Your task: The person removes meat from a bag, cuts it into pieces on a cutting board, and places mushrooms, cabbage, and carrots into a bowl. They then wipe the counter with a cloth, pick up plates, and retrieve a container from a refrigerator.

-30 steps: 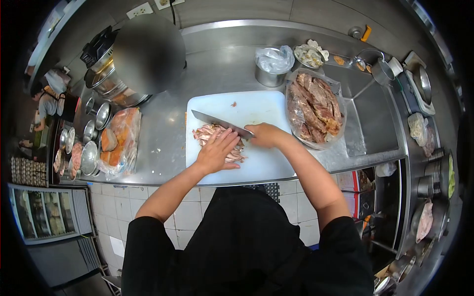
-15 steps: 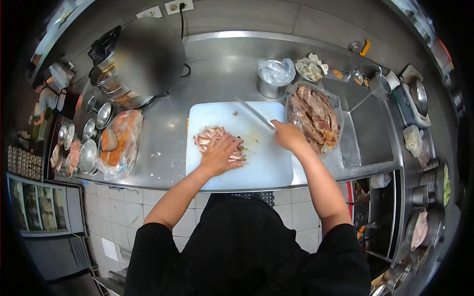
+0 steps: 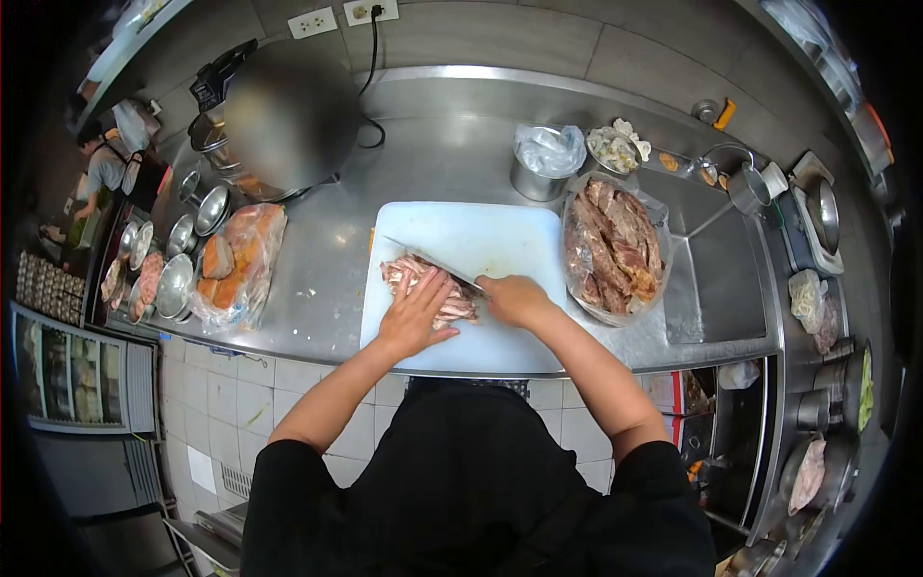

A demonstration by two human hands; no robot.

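A pile of sliced meat (image 3: 456, 306) lies on the left half of the white cutting board (image 3: 519, 236). My left hand (image 3: 415, 313) rests flat over the pile, fingers stretched toward its far edge. In my right hand (image 3: 519, 300) is the handle of a knife (image 3: 435, 262), its blade slanting up and left along the far side of the slices. The blade passes close beyond my left fingertips. To the right of the board sits a plastic bag of large cooked meat pieces (image 3: 615, 245).
Left of the board is a bag of orange-fleshed fish pieces (image 3: 252, 255), with several metal bowls (image 3: 175, 287) beside it. A metal pot with a plastic bag (image 3: 538, 178) stands behind the board. A sink (image 3: 716, 279) is at right; a person (image 3: 106, 173) stands far left.
My right hand has brought the knife left and nearer, from the board's right side to the meat pile. My left hand stays on the slices, and the view has shifted slightly.
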